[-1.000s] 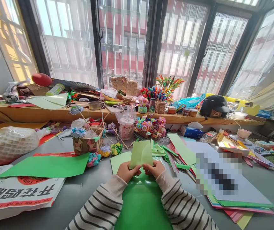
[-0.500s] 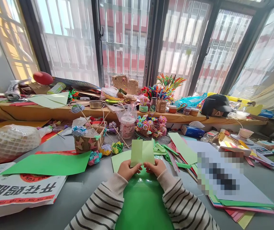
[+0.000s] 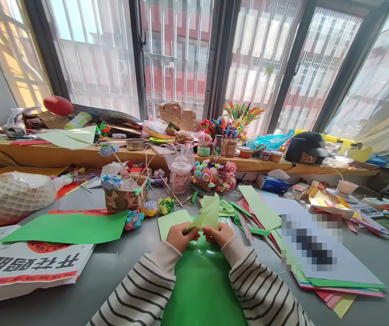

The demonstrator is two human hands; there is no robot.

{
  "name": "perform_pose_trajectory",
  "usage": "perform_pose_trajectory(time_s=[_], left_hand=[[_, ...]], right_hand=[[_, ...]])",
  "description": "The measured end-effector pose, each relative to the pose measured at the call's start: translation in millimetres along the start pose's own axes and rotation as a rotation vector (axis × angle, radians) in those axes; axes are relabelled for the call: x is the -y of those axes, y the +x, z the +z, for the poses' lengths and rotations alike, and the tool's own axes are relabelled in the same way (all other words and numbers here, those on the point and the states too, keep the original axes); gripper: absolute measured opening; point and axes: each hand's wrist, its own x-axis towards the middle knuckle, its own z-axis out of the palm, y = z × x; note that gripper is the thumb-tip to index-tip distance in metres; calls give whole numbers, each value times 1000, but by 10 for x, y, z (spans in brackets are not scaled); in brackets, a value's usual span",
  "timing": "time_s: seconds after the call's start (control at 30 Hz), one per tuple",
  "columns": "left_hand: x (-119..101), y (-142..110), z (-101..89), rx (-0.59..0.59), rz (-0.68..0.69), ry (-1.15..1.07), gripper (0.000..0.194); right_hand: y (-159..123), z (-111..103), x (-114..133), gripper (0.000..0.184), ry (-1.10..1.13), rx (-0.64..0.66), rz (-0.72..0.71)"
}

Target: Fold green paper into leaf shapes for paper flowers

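A small piece of light green paper [image 3: 210,212] is held up between my two hands, above a glossy green sheet [image 3: 204,285]. My left hand [image 3: 180,236] pinches its lower left corner, where the left part tilts over toward the middle. My right hand [image 3: 219,234] pinches the lower right part, which stands upright. Whether the paper is one folded piece or two joined parts I cannot tell. Another light green sheet [image 3: 170,222] lies on the table behind my left hand. Green paper strips [image 3: 238,217] are heaped beyond my right hand.
At left, a green sheet [image 3: 67,226] rests on a printed paper bag [image 3: 34,276]. Beyond it stand a basket with paper flowers [image 3: 122,200] and a plastic cup [image 3: 180,177]. A stack of paper [image 3: 350,265] lies right, with a tissue box [image 3: 273,183] behind.
The left part of the light green paper, upright before, now leans over to the right. My left hand has turned with it, while my right hand stays about in place.
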Motion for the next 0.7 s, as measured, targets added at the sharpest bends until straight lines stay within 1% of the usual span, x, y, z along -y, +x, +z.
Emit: perform_pose_trajectory(time_s=[0.2,0.4,0.53,0.7], left_hand=[[6,-2,2,5,12,-16,26],[32,9,11,-31,-33,-31,23],[51,20,9,-55,-55,-21,24],[33,15,8,-33,-67,-21,26]], right_hand=[[17,7,1,29,68,40,34],[4,9,18,27,76,33,29],[-5,-6,29,26,44,17,41],[-1,-22,25,27,-25,-2,31]])
